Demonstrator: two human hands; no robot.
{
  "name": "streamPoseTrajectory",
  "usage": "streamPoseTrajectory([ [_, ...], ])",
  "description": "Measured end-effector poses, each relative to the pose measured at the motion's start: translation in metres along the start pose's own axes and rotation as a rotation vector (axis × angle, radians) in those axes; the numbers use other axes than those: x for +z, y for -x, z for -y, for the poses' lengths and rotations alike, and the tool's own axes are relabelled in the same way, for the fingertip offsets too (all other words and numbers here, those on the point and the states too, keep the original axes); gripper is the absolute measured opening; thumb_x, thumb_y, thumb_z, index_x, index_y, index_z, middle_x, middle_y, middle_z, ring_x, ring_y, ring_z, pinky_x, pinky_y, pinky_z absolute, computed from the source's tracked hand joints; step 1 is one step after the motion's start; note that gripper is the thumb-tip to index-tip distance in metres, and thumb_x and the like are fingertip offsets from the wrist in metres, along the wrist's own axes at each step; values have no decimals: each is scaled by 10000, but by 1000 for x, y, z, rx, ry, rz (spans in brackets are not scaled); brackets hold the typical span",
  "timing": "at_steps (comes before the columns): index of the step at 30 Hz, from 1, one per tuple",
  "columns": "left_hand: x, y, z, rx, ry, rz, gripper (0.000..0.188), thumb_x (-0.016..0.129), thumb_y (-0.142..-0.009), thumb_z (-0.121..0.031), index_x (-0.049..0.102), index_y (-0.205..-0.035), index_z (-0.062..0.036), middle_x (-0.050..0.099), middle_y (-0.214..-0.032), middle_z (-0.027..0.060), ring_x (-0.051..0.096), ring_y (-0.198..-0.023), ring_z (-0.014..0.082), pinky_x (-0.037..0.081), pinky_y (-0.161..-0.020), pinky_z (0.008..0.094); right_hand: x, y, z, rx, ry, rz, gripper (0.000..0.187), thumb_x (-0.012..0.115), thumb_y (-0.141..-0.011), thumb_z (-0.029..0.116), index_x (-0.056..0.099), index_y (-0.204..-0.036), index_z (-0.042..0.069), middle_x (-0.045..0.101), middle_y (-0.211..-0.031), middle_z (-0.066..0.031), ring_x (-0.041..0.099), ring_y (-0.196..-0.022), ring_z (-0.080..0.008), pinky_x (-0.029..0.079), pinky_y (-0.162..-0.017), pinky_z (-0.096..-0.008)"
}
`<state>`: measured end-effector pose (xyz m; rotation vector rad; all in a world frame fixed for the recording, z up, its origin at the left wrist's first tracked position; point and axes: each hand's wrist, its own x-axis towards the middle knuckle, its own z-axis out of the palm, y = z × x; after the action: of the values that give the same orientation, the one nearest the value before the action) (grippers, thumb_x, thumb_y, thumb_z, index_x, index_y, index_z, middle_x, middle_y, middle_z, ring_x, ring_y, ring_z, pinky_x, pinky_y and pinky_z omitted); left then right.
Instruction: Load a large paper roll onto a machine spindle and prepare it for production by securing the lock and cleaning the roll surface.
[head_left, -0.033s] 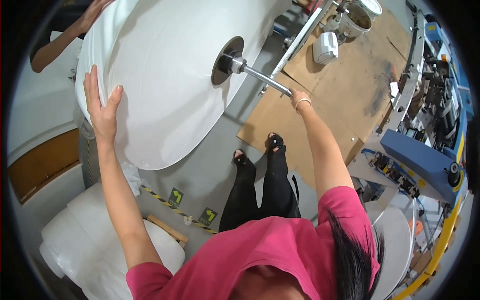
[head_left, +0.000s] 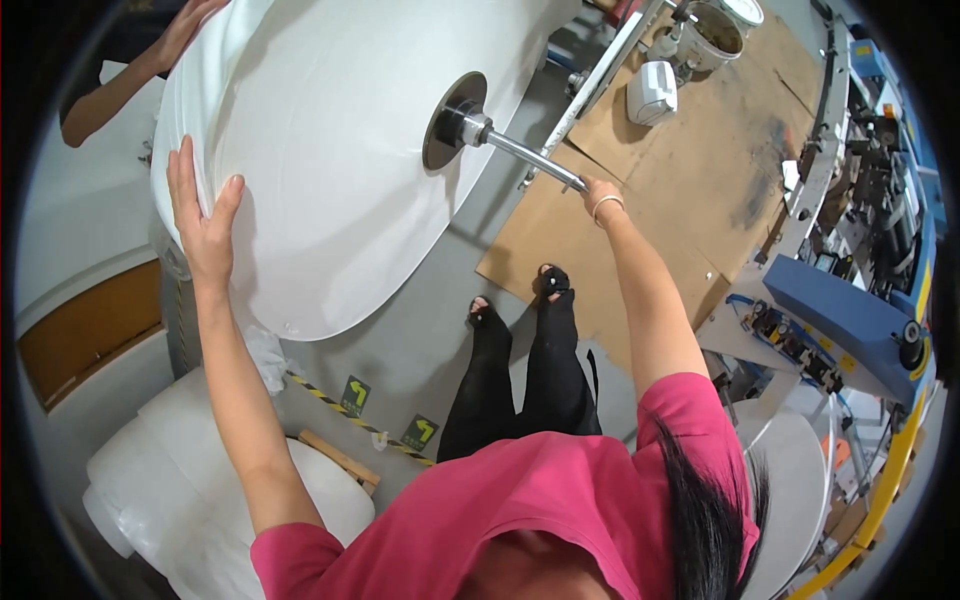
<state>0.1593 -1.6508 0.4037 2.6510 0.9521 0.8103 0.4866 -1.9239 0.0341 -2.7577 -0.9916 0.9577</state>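
A very large white roll [head_left: 330,200] fills the upper left, its flat end facing me. Out of the dark round plate [head_left: 443,140] at its core comes a metal shaft [head_left: 530,158]. My right hand [head_left: 600,194] wraps around the outer end of that shaft. Against the roll's outer rim lies my left hand [head_left: 207,215], thumb and fingers apart, the palm pressed to the white layers. At the far left, another person's hand [head_left: 185,35] touches the same roll farther back.
Brown board [head_left: 690,190] covers the floor at right, with a white jug [head_left: 653,93] and a bucket [head_left: 710,38]. Blue machinery [head_left: 840,310] stands along the right. More wrapped white rolls [head_left: 180,480] lie at lower left, near striped floor tape [head_left: 330,400].
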Motion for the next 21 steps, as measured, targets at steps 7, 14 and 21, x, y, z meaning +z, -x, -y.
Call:
streamPoseTrajectory([
  [7, 8, 7, 15, -37, 101, 12, 662, 587, -765, -301, 321, -1306, -26, 256, -1366, 196, 148, -1306, 302, 123, -1043, 388, 10, 1, -5, -20, -191, -103, 317, 556, -806, 171, 549, -1120, 216, 599, -998, -126, 564, -913, -311, 450, -783, -389],
  [14, 10, 9, 20, -69, 160, 2, 664, 616, -753, -272, 332, -1302, -27, 246, -1374, 186, 147, -1308, 288, 126, -1043, 382, 17, 1, -5, 20, -210, -126, 324, 561, -808, 181, 541, -1129, 224, 575, -1042, -121, 546, -948, -305, 446, -799, -385],
  [21, 13, 8, 26, -56, 160, 6, 666, 607, -762, -288, 327, -1307, -27, 244, -1376, 190, 144, -1311, 282, 126, -1043, 377, 37, 10, 8, 124, -310, -432, 243, 557, -809, 233, 587, -1049, 204, 552, -952, -115, 525, -936, -308, 450, -785, -377],
])
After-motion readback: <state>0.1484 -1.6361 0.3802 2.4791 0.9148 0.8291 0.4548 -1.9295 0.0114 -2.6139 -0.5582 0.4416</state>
